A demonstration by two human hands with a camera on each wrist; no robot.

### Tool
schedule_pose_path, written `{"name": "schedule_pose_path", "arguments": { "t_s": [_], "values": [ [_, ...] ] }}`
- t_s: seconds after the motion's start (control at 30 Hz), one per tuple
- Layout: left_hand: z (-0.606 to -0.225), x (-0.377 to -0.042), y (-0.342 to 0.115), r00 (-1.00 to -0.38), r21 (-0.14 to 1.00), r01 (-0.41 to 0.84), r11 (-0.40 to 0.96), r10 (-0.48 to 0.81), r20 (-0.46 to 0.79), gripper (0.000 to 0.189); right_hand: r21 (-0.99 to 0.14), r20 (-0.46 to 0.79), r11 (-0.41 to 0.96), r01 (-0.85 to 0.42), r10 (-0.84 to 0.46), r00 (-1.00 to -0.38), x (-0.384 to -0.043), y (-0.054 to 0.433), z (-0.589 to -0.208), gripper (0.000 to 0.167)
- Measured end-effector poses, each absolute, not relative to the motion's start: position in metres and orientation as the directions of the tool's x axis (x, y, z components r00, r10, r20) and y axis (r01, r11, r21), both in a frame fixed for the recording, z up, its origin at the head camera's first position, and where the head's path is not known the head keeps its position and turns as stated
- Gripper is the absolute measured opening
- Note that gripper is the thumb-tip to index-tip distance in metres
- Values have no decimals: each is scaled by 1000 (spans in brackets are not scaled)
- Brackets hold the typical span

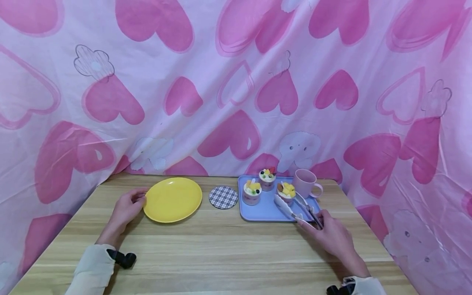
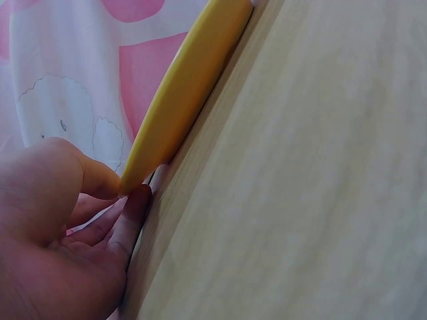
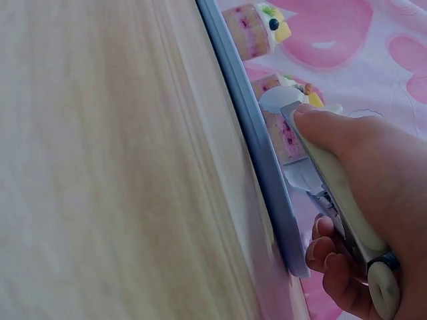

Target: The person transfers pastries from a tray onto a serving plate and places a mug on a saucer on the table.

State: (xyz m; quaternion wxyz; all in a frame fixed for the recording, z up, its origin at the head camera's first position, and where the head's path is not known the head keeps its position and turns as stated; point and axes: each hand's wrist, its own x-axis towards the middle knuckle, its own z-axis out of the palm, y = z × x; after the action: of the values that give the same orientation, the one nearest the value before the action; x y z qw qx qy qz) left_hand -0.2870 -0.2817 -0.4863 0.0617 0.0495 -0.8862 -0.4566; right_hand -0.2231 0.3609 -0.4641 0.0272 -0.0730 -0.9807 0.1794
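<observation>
My left hand (image 1: pixel 127 207) pinches the near-left rim of a yellow plate (image 1: pixel 173 200) between thumb and fingers. In the left wrist view the fingertips lie under the plate's edge (image 2: pixel 177 100), close to the tabletop. My right hand (image 1: pixel 332 233) grips a pair of tongs (image 3: pixel 327 177), thumb along one arm and fingers curled on the other. The two tong ends stand on either side of a fruit-topped dessert cup (image 1: pixel 286 190) on the blue tray (image 1: pixel 258 213). Whether they touch the cup, I cannot tell.
Two more dessert cups, one at the left (image 1: pixel 252 193) and one at the back (image 1: pixel 267 180), share the tray with a pink mug (image 1: pixel 305 183). A checked round coaster (image 1: pixel 223 197) lies between plate and tray. A pink heart-print curtain (image 1: pixel 228 102) hangs behind the wooden table (image 1: pixel 221 254).
</observation>
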Motion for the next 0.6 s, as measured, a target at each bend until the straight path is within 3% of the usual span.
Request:
{"name": "schedule_pose_path", "arguments": {
  "t_s": [0.6],
  "values": [
    [-486, -287, -283, -987, 812, -13, 583, -136, 82, 45, -353, 89, 932, 83, 122, -989, -223, 362, -467, 100]
  ]
}}
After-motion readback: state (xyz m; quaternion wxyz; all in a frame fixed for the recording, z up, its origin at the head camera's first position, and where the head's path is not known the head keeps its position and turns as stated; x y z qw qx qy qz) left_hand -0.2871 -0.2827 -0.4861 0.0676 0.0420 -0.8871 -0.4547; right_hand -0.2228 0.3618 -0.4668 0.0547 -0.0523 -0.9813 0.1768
